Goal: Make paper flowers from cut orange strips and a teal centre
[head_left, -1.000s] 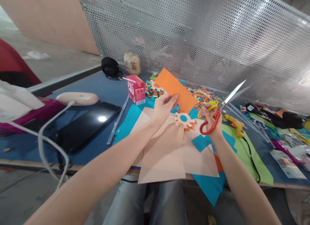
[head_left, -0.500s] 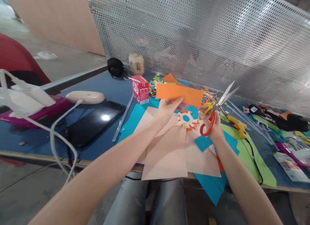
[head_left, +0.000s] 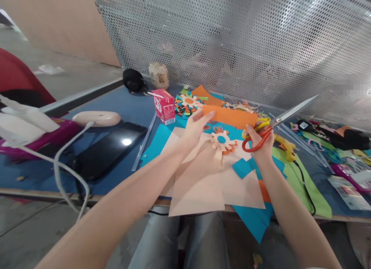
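Observation:
An orange paper strip (head_left: 232, 116) is held up above the table, its left end pinched by my left hand (head_left: 194, 129). My right hand (head_left: 263, 142) grips scissors (head_left: 274, 123) with red and yellow handles, their blades together and pointing up to the right. The fingertips of that hand also touch the right end of the strip. Below lies a cream paper cutout with a fringed ring (head_left: 216, 141), orange pieces showing under it. It rests over cream sheets (head_left: 199, 188) and blue paper (head_left: 243, 168).
Left of the papers are a pink drink carton (head_left: 164, 107), a black phone (head_left: 111, 151) and a white cable (head_left: 58, 164). A yellow glue gun (head_left: 286, 148) lies on green paper (head_left: 310, 192) at right. Paper scraps and a perforated metal panel (head_left: 179, 33) stand behind.
The scissors' blades have gone from apart to together and now tilt further right. My hands and the orange strip have shifted slightly right, and my right fingertips have come to the strip's end.

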`<control>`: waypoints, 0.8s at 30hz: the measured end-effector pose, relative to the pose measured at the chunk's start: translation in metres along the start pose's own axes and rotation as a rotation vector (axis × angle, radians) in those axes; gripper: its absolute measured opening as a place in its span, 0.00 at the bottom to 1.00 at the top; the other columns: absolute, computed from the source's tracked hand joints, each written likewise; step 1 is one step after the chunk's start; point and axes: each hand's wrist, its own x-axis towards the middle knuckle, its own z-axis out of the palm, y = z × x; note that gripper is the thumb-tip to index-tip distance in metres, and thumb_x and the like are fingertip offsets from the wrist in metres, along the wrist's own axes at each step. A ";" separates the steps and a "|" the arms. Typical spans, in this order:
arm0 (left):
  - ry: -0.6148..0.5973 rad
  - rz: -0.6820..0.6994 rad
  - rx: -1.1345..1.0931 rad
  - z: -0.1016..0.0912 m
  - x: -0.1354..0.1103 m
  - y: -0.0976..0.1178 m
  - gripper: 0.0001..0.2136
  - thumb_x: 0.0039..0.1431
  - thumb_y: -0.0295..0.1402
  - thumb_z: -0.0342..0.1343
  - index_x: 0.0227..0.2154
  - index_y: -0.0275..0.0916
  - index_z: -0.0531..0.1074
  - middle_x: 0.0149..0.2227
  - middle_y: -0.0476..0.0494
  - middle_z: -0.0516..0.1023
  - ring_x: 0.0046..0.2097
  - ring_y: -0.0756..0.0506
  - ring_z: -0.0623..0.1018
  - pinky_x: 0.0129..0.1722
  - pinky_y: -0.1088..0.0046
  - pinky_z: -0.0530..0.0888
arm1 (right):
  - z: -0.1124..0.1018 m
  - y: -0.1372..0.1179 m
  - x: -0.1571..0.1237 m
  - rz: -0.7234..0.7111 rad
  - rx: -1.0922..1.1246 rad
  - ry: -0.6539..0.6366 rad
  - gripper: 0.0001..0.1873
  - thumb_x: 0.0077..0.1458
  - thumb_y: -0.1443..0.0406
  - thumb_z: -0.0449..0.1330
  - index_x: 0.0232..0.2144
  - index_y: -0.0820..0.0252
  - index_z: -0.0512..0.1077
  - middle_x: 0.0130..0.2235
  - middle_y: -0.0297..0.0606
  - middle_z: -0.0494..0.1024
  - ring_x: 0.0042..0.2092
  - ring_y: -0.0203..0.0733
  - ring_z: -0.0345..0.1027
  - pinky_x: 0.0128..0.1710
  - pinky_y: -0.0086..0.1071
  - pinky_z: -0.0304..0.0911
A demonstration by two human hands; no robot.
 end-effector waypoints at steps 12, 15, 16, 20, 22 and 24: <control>-0.293 0.559 0.802 -0.019 0.011 0.010 0.16 0.47 0.29 0.58 0.42 0.41 0.73 0.43 0.42 0.76 0.49 0.42 0.70 0.53 0.62 0.60 | -0.004 0.000 0.004 -0.011 0.021 0.041 0.17 0.39 0.62 0.65 0.28 0.56 0.60 0.23 0.25 0.65 0.22 0.31 0.64 0.21 0.28 0.62; -0.349 0.496 0.848 -0.020 0.011 0.005 0.11 0.49 0.29 0.56 0.37 0.42 0.76 0.34 0.44 0.79 0.41 0.44 0.74 0.46 0.67 0.66 | -0.005 0.001 0.004 -0.026 0.036 0.028 0.17 0.39 0.62 0.65 0.28 0.56 0.60 0.23 0.25 0.67 0.22 0.32 0.65 0.22 0.28 0.63; -0.361 0.473 0.840 -0.020 0.010 0.004 0.09 0.49 0.29 0.55 0.34 0.42 0.77 0.33 0.45 0.79 0.38 0.45 0.74 0.44 0.70 0.67 | -0.005 0.001 0.004 -0.039 0.049 0.035 0.17 0.38 0.63 0.65 0.28 0.56 0.61 0.24 0.25 0.67 0.23 0.32 0.66 0.23 0.28 0.64; -0.351 0.376 0.719 -0.018 0.010 0.002 0.06 0.49 0.29 0.55 0.28 0.40 0.77 0.31 0.46 0.78 0.32 0.49 0.74 0.33 0.76 0.68 | -0.005 0.000 0.003 -0.095 0.092 0.047 0.15 0.39 0.64 0.65 0.27 0.56 0.61 0.25 0.26 0.68 0.26 0.31 0.67 0.27 0.28 0.66; -0.325 0.333 0.636 -0.018 0.011 0.000 0.05 0.48 0.32 0.56 0.27 0.37 0.76 0.30 0.46 0.77 0.31 0.50 0.73 0.30 0.77 0.68 | -0.005 -0.001 0.002 -0.114 0.107 -0.016 0.13 0.42 0.64 0.64 0.27 0.56 0.62 0.25 0.26 0.69 0.26 0.32 0.68 0.29 0.30 0.67; -0.296 0.289 0.538 -0.016 0.012 -0.001 0.07 0.46 0.34 0.57 0.27 0.36 0.74 0.28 0.46 0.75 0.29 0.51 0.72 0.28 0.77 0.68 | -0.004 -0.003 0.001 -0.128 0.108 -0.078 0.11 0.44 0.63 0.63 0.27 0.56 0.62 0.27 0.28 0.71 0.27 0.33 0.68 0.31 0.31 0.67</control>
